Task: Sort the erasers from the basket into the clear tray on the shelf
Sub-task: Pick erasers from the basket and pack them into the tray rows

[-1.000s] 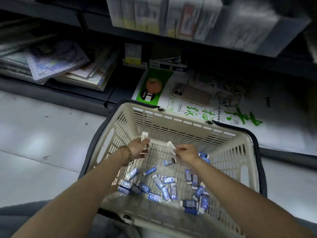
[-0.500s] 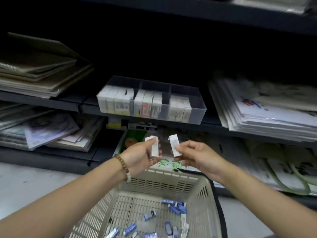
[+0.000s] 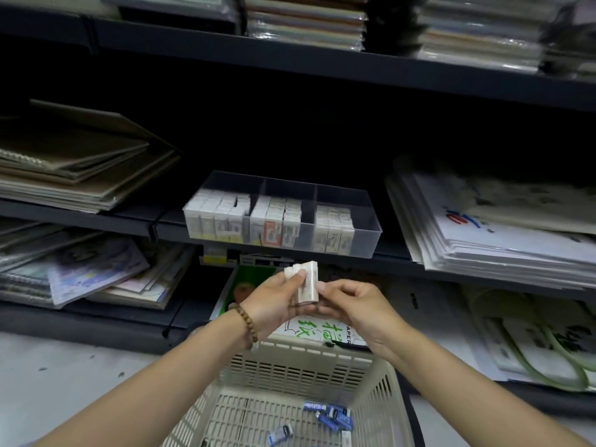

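Observation:
Both hands meet in front of the shelf, above the beige basket (image 3: 300, 366). My left hand (image 3: 274, 301), with a bead bracelet on the wrist, grips a small upright stack of white erasers (image 3: 308, 282). My right hand (image 3: 351, 304) touches the stack's right side with its fingertips. The clear tray (image 3: 364, 227) sits on the middle shelf just above the hands; its three compartments hold rows of white boxed erasers. Several blue-sleeved erasers (image 3: 335, 417) lie on the basket floor.
Stacks of sketch pads (image 3: 77, 162) lie left of the tray and paper packs (image 3: 500, 227) lie to its right. Magazines (image 3: 93, 272) fill the lower left shelf. A green-printed paper pack (image 3: 316, 327) lies behind the basket. A dark shelf board runs overhead.
The hands rose from the basket to shelf height, each with a white eraser. They then came together, and the erasers now form one stack in my left hand.

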`<move>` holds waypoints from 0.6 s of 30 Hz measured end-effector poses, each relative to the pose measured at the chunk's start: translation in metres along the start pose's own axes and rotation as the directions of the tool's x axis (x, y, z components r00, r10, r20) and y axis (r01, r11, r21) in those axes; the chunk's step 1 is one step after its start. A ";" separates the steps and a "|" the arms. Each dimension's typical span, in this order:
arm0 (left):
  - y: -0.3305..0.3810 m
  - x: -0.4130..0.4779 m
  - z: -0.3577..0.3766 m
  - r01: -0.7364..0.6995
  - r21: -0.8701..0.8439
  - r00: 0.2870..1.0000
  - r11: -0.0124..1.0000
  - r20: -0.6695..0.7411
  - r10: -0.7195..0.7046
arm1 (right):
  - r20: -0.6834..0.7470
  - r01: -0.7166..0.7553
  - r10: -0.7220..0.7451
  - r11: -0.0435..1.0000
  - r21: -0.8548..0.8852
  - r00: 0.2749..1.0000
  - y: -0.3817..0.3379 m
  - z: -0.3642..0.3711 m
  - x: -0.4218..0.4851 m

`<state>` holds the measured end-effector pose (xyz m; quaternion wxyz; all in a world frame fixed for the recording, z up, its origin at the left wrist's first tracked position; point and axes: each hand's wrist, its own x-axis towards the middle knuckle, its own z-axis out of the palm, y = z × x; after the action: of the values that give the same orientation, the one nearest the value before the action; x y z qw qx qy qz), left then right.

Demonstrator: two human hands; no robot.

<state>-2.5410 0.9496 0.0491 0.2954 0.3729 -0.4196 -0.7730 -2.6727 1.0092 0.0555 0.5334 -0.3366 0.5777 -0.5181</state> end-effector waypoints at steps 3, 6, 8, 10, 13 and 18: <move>0.001 -0.002 0.000 0.010 0.040 1.000 0.999 0.008 -0.010 | 0.024 -0.031 0.030 0.999 0.035 0.999 0.001 0.001 -0.002; -0.001 -0.004 0.001 0.044 0.121 0.994 0.992 0.097 -0.056 | 0.011 -0.033 0.032 0.999 0.008 0.999 0.002 0.002 -0.003; -0.001 -0.005 0.001 0.001 0.156 0.984 0.988 0.174 -0.028 | 0.005 -0.046 0.046 0.999 0.012 0.999 0.002 0.001 -0.002; 0.004 -0.005 -0.002 -0.025 0.124 0.972 0.992 0.234 -0.005 | 0.041 -0.059 0.058 0.998 0.036 0.997 -0.003 -0.001 -0.001; 0.012 -0.006 -0.008 0.019 0.051 0.945 0.999 0.324 -0.035 | 0.060 -0.020 0.020 1.000 0.007 0.998 -0.014 -0.008 0.002; 0.011 -0.006 -0.006 0.050 0.137 0.917 0.989 0.386 -0.100 | 0.253 0.001 0.040 0.987 -0.159 0.967 -0.028 -0.018 0.001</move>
<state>-2.5310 0.9465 0.0581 0.1517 0.2443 -0.5030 -0.8151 -2.6943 1.0062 0.0804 0.5801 -0.4361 0.5466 -0.4177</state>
